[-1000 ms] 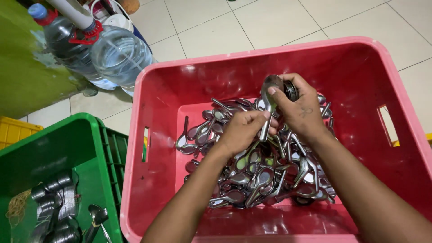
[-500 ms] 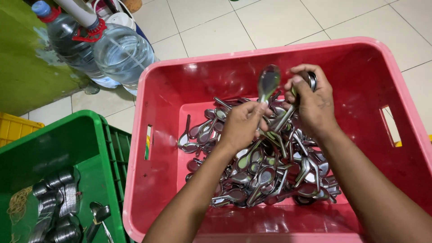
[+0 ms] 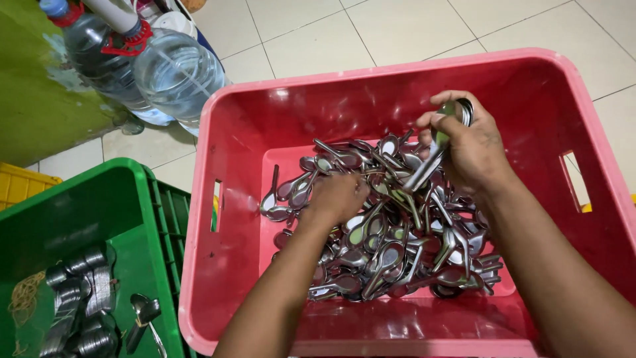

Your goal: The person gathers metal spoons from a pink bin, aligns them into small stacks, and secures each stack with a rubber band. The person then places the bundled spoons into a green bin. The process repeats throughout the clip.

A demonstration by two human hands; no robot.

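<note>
Red crate on pale tiled floor, holding spoon pile. Right hand above pile, fingers closed around stacked spoons. Left hand on pile, fingers curled into it; hold unclear. Green crate left of red crate, water bottles behind.

Far on your left stand two clear plastic water bottles. The big round one has a red ring at its neck and a white pipe in its top. The darker one stands just left of it, touching it, with a blue cap. On the left wall of your red crate, beside the handle hole, sits a small sticker with yellow, green and red colours, too small to see well. You have no signs or screens here.
</note>
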